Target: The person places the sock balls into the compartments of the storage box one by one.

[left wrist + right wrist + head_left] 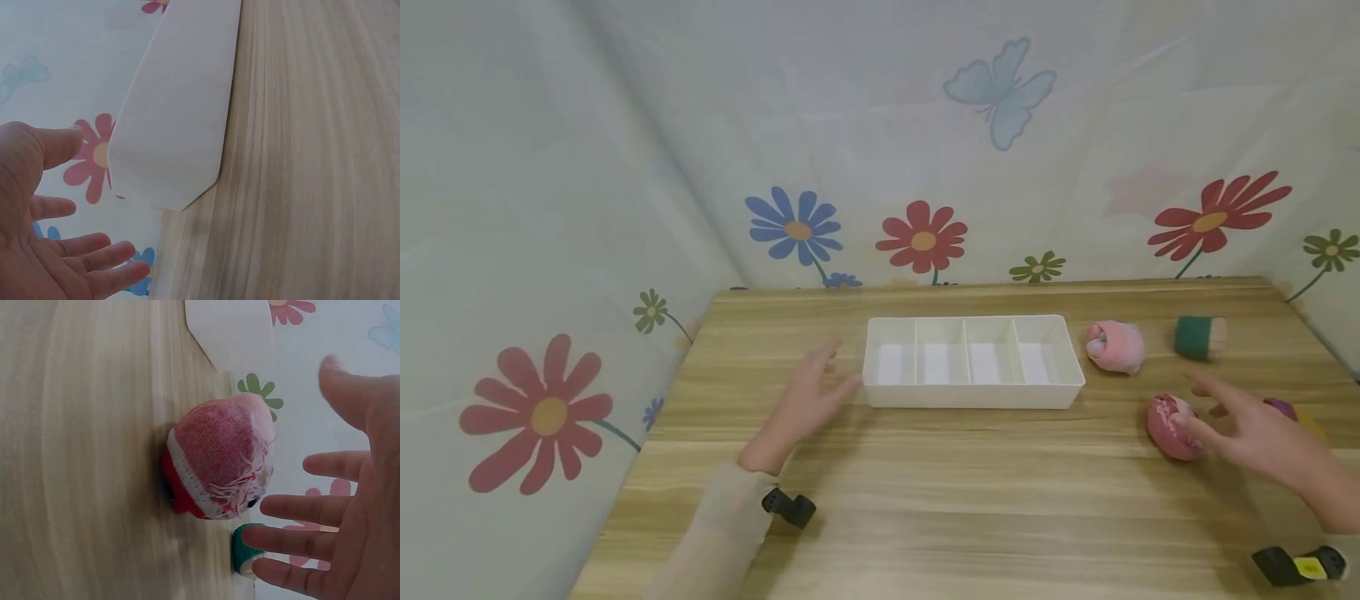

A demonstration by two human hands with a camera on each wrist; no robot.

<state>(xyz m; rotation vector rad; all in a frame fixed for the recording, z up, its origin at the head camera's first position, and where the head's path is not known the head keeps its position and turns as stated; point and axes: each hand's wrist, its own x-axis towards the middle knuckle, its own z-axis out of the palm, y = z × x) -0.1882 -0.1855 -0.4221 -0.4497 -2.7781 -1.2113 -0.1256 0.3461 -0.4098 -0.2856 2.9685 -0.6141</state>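
Observation:
A white divided box [973, 397] with several compartments, nothing in them, sits mid-table in the head view. My left hand [805, 396] is at its left end, fingers spread and thumb toward the corner; the left wrist view shows the box's plain side [178, 106] beyond the thumb. On the right, my right hand [1262, 433] hovers beside a red-and-pink rolled-up sock [1172, 429], fingers extended and holding nothing. Close up in the right wrist view, that knitted roll [212, 456] has a white band and loose white threads.
A pink rolled bundle [1116, 346] lies just right of the box, and a green-and-beige one [1198, 337] farther right. Behind my right hand a purple-and-yellow item [1283, 408] is partly hidden. A flower-printed curtain [850, 125] borders the wooden table's [925, 500] back and sides.

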